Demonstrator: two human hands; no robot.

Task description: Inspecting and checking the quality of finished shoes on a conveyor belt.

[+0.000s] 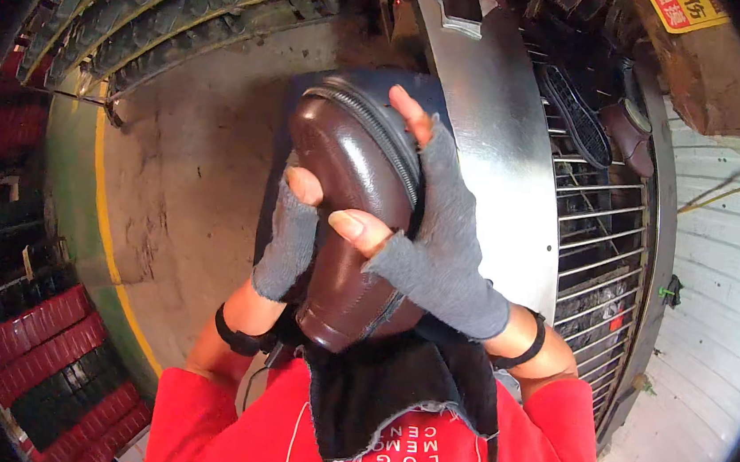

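Observation:
A glossy dark-brown leather boot (361, 181) is held up in front of my chest. Its toe points away from me, and a ridged black welt (388, 139) runs around the sole edge on the right. My left hand (289, 237), in a grey fingerless glove, grips the boot's left side; most of its fingers are hidden beneath. Similarly gloved, my right hand (445, 238) wraps the right side, thumb across the leather and one fingertip showing past the sole edge. Black fabric (408, 391) with a frayed edge lies against my red shirt, below the boot's near end.
On my right runs a metal-topped bench edge (507, 146) beside a roller rack (597, 280), where a black sole (577, 117) and a brown shoe (627, 135) lie. Racks of dark shoe-shaped pieces (186, 8) stand far left, with red ridged pieces (36, 324) nearer.

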